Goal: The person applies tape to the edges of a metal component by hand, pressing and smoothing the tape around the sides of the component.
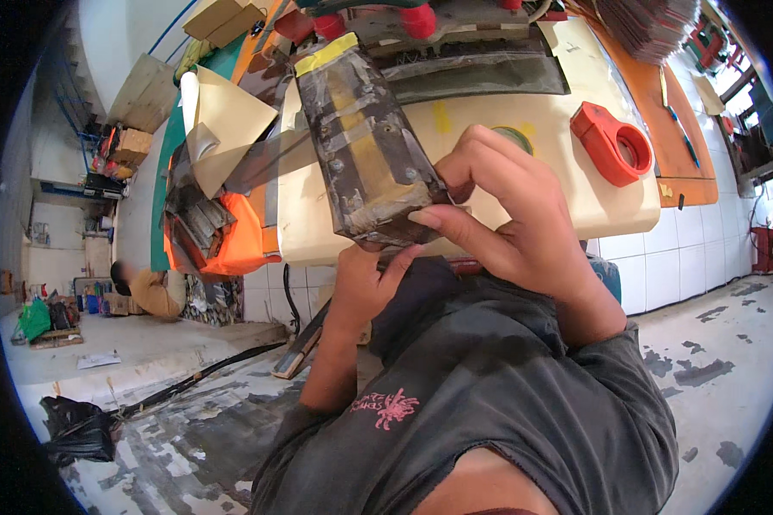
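A long dark box-shaped block (365, 137), patched with clear and yellowish tape, lies tilted over the cream-covered worktable, with a bright yellow strip at its far end. My left hand (362, 283) is closed under its near end, with the thumb up against the lower edge; its other fingers are mostly hidden. At the near right corner, my right hand (515, 210) pinches the block's edge between thumb and curled forefinger. A roll of tape (514, 140) shows partly behind my right hand.
To the right lies a red ring-shaped tool (614, 144), with a blue pen (685, 142) beyond. An orange bag (240, 236) with dark strips sits left. Dark sheets (481, 77) lie at the back. Another person (156, 292) crouches far left. A black bag (77, 429) is on the floor.
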Demonstrator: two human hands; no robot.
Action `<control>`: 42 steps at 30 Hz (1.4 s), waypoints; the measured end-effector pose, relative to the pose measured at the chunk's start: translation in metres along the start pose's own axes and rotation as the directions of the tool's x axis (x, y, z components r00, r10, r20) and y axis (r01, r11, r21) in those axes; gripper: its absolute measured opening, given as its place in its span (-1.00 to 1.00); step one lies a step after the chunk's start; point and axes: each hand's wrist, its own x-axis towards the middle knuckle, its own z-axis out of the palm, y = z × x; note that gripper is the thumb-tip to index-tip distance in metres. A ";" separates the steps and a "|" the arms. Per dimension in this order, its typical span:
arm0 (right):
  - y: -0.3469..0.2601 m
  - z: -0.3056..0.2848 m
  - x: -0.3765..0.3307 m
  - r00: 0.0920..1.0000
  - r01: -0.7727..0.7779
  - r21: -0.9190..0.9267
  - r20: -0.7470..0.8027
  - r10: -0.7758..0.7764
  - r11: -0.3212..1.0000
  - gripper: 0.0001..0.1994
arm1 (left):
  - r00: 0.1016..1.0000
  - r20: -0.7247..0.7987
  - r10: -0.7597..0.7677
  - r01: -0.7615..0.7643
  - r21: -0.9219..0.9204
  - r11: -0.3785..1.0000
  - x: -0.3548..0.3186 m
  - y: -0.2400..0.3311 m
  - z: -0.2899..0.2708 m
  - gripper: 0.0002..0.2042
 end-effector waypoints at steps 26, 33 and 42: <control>0.002 -0.003 0.003 0.999 -0.008 -0.012 0.044 0.009 1.000 -0.73 | 0.920 0.094 -0.381 0.384 -0.008 0.923 -0.011 -0.046 -0.040 -0.70; 0.001 -0.004 0.004 0.999 -0.008 -0.008 0.046 0.009 1.000 -0.74 | 0.865 -0.446 0.230 -0.062 0.359 0.931 0.032 -0.037 -0.047 -0.80; 0.001 -0.003 0.004 0.999 0.006 -0.013 0.050 -0.005 1.000 -0.74 | 0.565 -0.756 0.330 -0.322 0.167 0.932 0.069 -0.045 -0.032 -0.65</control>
